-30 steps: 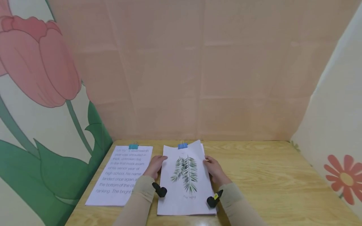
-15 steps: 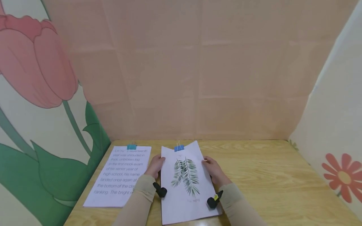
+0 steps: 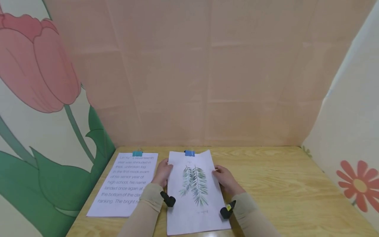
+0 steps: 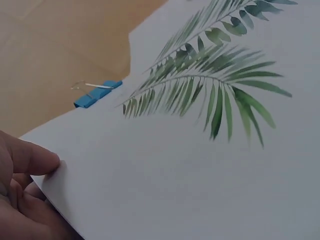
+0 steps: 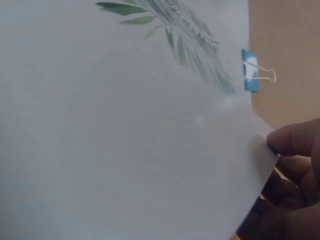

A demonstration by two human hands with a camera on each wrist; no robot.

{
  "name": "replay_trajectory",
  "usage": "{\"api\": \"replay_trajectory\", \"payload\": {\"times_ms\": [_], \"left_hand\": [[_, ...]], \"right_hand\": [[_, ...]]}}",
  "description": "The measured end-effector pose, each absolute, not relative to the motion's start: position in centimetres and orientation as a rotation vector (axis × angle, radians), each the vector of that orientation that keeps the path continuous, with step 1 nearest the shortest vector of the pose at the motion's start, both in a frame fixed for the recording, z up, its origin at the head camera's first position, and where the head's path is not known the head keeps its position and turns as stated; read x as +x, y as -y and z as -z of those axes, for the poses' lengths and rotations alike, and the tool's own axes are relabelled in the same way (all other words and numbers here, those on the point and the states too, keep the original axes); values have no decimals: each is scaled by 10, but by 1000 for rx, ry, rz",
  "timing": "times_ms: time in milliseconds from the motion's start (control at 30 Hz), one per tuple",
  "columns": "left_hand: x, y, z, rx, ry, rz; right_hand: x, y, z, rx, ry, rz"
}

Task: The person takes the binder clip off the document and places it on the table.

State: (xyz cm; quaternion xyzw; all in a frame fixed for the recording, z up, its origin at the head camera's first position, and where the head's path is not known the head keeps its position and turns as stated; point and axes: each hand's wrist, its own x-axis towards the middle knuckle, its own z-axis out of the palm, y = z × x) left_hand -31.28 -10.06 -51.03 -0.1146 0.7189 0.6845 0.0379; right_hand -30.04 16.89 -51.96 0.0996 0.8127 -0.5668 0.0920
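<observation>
A stack of white paper printed with green palm fronds lies between the hands in the head view. At the middle of its far edge sits a blue binder clip, its wire handle showing. My left hand pinches the paper's left edge, thumb on top and fingers beneath, as the left wrist view shows. On the opposite edge my right hand pinches in the same way; in the right wrist view its thumb presses near a corner. The paper bows slightly, its upper right corner raised. Fingers under the sheets are partly hidden.
To the left lies a second stack of printed text sheets with a teal binder clip on its far edge. Both rest on a wooden table. A pinkish covering hangs behind, and flower-patterned side walls flank the table.
The palm-print stack has shifted toward the body and turned slightly. Its far edge, curled up half a second ago, is now lower and flatter. Both hands keep their hold.
</observation>
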Motion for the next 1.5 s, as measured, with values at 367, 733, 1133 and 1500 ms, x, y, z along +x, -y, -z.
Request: {"api": "replay_trajectory", "payload": {"times_ms": [367,733,1133,1500], "left_hand": [[-309,97,507,-227,-2107,-2234],[-300,88,499,-34,-2080,-2326],[-299,83,499,55,-2085,-2293],[-292,82,501,127,-2064,-2276]], "right_hand": [[-306,-172,507,181,-2734,1598],[-317,-166,470,-157,-3174,1447],[-329,-150,437,-325,-3183,1332],[-333,-138,420,-514,-3088,1272]]}}
